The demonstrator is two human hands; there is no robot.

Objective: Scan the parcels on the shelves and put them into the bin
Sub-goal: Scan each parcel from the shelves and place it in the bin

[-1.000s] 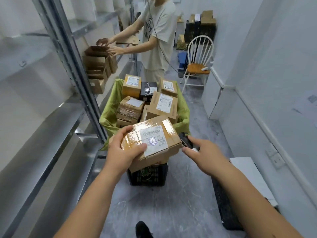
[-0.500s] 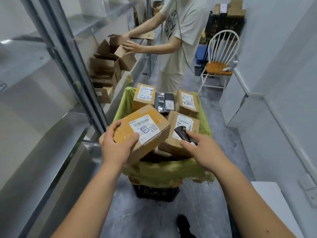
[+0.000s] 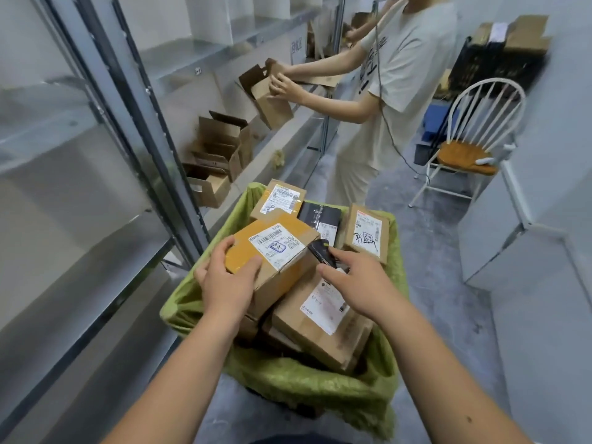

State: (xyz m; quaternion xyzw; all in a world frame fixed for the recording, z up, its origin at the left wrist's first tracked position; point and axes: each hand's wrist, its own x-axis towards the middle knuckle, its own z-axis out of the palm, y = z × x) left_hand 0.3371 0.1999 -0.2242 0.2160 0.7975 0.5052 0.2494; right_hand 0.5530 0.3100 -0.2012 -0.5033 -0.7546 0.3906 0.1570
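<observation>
The left hand (image 3: 226, 280) grips the near corner of a taped cardboard parcel (image 3: 272, 254) over the bin (image 3: 320, 389), near its left rim. The right hand (image 3: 358, 283) holds a scanner (image 3: 322, 251). The parcel looks stiff and light; glossy tape may slip, so edges grip best.

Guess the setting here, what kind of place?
Probably a parcel sorting or stock room: metal shelves with open cartons, a green-lined bin heaped with labelled parcels, and a handheld scanner in the right hand.
</observation>
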